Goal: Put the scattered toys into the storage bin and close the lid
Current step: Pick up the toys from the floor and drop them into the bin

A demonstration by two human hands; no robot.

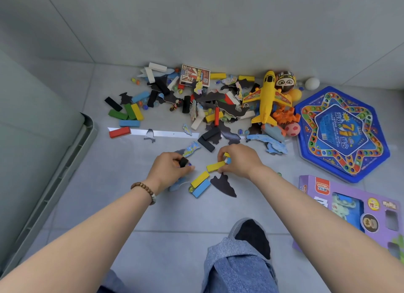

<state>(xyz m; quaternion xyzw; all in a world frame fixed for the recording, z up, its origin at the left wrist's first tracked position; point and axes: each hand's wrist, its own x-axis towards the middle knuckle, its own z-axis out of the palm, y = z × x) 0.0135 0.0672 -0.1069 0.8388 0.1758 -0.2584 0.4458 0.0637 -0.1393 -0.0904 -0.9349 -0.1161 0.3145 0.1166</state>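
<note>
Over the floor (175, 216), left hand (168, 168) grips black block (183, 162), right hand (240, 161) pinches yellow block (215, 166) pointing leftward.

Hands (205, 164) on scattered blocks (200, 182)

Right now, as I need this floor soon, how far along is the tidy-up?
Done: nothing evident; the storage bin hides its contents. In hand: left hand grips a black block, right hand pinches a yellow block. Left: the pile, yellow plane, game board, purple box.
</note>
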